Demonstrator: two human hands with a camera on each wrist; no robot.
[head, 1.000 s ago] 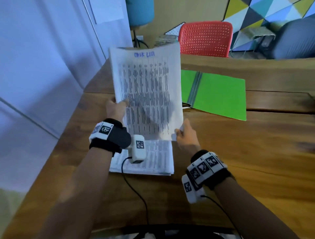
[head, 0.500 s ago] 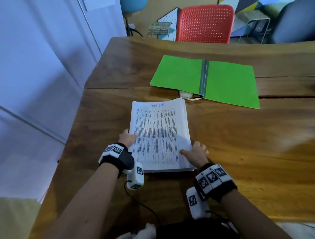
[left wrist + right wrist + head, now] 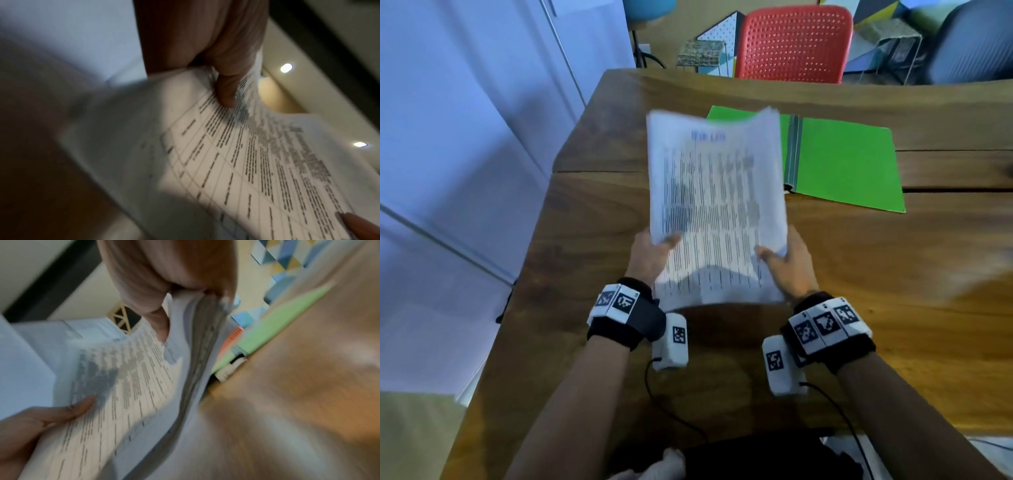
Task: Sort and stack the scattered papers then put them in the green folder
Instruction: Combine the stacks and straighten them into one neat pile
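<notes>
The paper stack [image 3: 717, 209] has risen off the bench [image 3: 893, 274], left hand [image 3: 650, 255] and right hand [image 3: 789, 265] pinching its lower corners, before the open green folder [image 3: 849, 164]. Loose sheets could slip, judging by the fanned edge.

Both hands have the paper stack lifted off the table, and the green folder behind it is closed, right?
Not quite. The head view shows the green folder lying open, both covers flat on the table. The rest holds: left hand and right hand hold the paper stack up off the table.
</notes>
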